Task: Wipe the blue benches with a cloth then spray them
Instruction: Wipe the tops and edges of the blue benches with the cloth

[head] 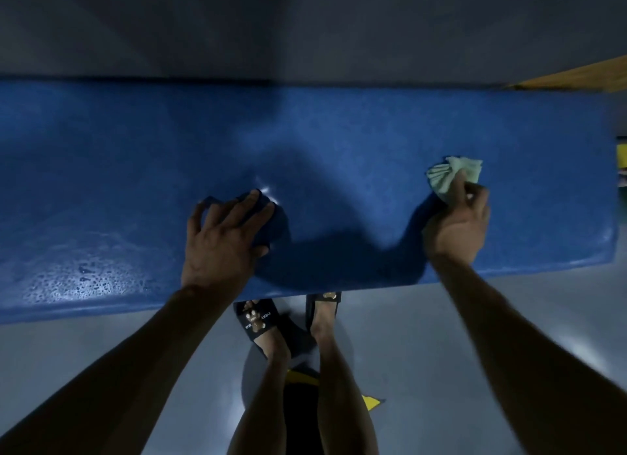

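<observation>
Our left hand [224,241] presses a blue cloth [271,224] flat; our right hand [458,217] pinches a green cloth [451,176]. The long worktop [101,183] runs sideways, its wet part left, nearer our left hand.

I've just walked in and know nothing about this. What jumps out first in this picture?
A long blue bench fills the middle of the view, with wet droplets shining on its near left part. The right hand pinches a pale green cloth near the bench's right end, while the left hand presses a dark blue cloth onto the seat. Below the bench's edge, black sandals stand on a grey floor.
</observation>
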`<state>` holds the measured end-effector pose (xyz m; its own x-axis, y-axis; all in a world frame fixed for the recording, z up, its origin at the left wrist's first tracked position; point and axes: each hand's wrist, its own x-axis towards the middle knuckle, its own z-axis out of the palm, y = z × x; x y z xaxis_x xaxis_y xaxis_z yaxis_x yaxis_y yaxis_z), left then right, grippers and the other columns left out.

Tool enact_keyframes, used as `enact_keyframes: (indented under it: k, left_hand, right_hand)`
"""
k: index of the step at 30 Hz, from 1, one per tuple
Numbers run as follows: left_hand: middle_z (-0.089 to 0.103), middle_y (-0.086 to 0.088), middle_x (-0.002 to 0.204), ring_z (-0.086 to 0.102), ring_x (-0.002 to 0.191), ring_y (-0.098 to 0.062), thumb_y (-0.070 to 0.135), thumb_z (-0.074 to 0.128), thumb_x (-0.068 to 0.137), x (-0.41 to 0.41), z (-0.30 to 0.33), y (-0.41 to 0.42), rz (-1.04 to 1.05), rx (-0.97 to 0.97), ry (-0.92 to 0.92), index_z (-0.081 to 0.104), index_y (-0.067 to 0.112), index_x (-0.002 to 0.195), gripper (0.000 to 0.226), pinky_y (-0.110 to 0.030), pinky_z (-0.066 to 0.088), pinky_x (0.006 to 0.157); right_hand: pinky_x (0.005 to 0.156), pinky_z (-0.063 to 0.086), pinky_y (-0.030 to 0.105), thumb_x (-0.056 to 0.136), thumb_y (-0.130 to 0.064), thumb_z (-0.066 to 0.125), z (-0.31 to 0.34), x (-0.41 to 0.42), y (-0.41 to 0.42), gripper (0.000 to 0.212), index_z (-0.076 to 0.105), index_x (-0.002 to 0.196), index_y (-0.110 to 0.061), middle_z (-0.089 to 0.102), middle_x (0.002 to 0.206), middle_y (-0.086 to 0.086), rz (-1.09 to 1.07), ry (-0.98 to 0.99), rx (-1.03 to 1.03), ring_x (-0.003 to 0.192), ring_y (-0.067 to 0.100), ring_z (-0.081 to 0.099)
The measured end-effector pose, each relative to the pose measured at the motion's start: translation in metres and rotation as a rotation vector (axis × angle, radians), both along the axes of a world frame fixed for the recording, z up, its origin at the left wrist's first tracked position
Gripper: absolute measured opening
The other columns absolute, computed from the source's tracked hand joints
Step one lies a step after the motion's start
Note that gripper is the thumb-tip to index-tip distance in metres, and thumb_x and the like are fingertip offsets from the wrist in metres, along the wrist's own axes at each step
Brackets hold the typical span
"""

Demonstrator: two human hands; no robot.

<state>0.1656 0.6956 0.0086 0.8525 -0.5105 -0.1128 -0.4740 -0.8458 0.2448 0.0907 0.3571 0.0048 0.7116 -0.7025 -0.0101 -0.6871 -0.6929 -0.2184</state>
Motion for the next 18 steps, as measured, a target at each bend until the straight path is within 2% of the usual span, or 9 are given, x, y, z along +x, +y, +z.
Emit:
enact_keyframes:
  k: [3, 4, 6, 8, 9, 11, 14, 16, 18]
  left_hand:
    - [0.049, 0.003, 0.149, 0.041, 0.124, -0.026, 0.035, 0.080, 0.074, -0.001, 0.002, -0.001, 0.000, 0.013, 0.014, 0.054, 0.030, 0.139, 0.071, -0.060, 0.034, 0.107]
    - [0.050, 0.003, 0.149, 0.040, 0.123, -0.025, 0.034, 0.081, 0.073, 0.000, 0.002, -0.002, 0.006, 0.010, 0.018, 0.055, 0.030, 0.138, 0.070, -0.060, 0.034, 0.107]
    - [0.053, 0.002, 0.146, 0.040, 0.120, -0.024, 0.033, 0.084, 0.069, 0.001, 0.004, -0.003, 0.023, 0.004, 0.014, 0.059, 0.029, 0.134, 0.069, -0.059, 0.035, 0.106]
    - [0.054, 0.003, 0.145, 0.040, 0.119, -0.024, 0.034, 0.085, 0.068, 0.003, 0.004, -0.003, 0.025, 0.010, 0.012, 0.061, 0.031, 0.132, 0.069, -0.059, 0.035, 0.105]
    - [0.054, 0.004, 0.145, 0.040, 0.119, -0.023, 0.035, 0.085, 0.068, 0.003, 0.004, -0.004, 0.024, 0.013, 0.016, 0.059, 0.032, 0.133, 0.070, -0.059, 0.035, 0.106]
    - [0.053, 0.005, 0.146, 0.040, 0.120, -0.023, 0.034, 0.084, 0.069, 0.002, 0.004, -0.004, 0.029, 0.011, 0.025, 0.058, 0.032, 0.135, 0.072, -0.059, 0.034, 0.107]
    - [0.053, 0.004, 0.146, 0.041, 0.121, -0.024, 0.033, 0.085, 0.069, 0.001, 0.004, -0.003, 0.038, 0.003, 0.019, 0.058, 0.031, 0.136, 0.071, -0.061, 0.035, 0.106]
    - [0.053, 0.004, 0.146, 0.041, 0.122, -0.024, 0.034, 0.084, 0.070, 0.001, 0.003, -0.003, 0.032, 0.004, 0.023, 0.058, 0.030, 0.136, 0.071, -0.061, 0.035, 0.106]
    - [0.052, 0.004, 0.147, 0.042, 0.122, -0.024, 0.033, 0.084, 0.071, 0.001, 0.004, -0.004, 0.033, 0.012, 0.030, 0.058, 0.030, 0.137, 0.071, -0.060, 0.035, 0.106]
  right_hand:
    - [0.084, 0.046, 0.046, 0.088, -0.008, 0.054, -0.006, 0.024, 0.091, 0.060, 0.041, 0.147, -0.008, 0.052, 0.128, 0.020, 0.083, -0.094, 0.096, 0.104, 0.040, 0.053]
    - [0.085, 0.047, 0.046, 0.089, -0.007, 0.052, -0.005, 0.028, 0.122, 0.058, 0.041, 0.147, -0.008, 0.053, 0.132, 0.018, 0.234, -0.062, 0.145, 0.104, 0.037, 0.054]
    - [0.081, 0.046, 0.042, 0.091, -0.006, 0.046, 0.002, 0.027, 0.157, 0.060, 0.038, 0.149, -0.012, 0.050, 0.141, 0.012, 0.667, 0.017, 0.070, 0.101, 0.030, 0.054]
    - [0.077, 0.042, 0.039, 0.088, -0.004, 0.045, 0.003, 0.030, 0.128, 0.065, 0.037, 0.151, -0.017, 0.050, 0.143, 0.005, 0.983, 0.053, 0.005, 0.095, 0.027, 0.051]
    - [0.077, 0.041, 0.041, 0.088, -0.004, 0.044, -0.001, 0.032, 0.099, 0.064, 0.039, 0.150, -0.018, 0.052, 0.141, 0.006, 1.023, 0.068, -0.026, 0.093, 0.028, 0.051]
    - [0.078, 0.045, 0.044, 0.088, -0.008, 0.042, -0.004, 0.034, 0.029, 0.059, 0.045, 0.146, -0.016, 0.056, 0.131, 0.015, 0.861, 0.084, -0.068, 0.093, 0.038, 0.055]
    - [0.086, 0.045, 0.046, 0.080, -0.018, 0.036, 0.011, 0.031, -0.058, 0.068, 0.042, 0.148, -0.018, 0.047, 0.135, 0.016, 0.396, 0.105, -0.031, 0.102, 0.044, 0.050]
    - [0.088, 0.043, 0.045, 0.077, -0.025, 0.031, 0.017, 0.037, -0.050, 0.070, 0.046, 0.144, -0.015, 0.046, 0.133, 0.018, 0.115, 0.026, 0.046, 0.107, 0.043, 0.049]
    - [0.085, 0.042, 0.038, 0.079, -0.028, 0.037, 0.014, 0.056, -0.005, 0.066, 0.048, 0.142, -0.010, 0.046, 0.135, 0.020, -0.021, -0.035, 0.155, 0.113, 0.040, 0.051]
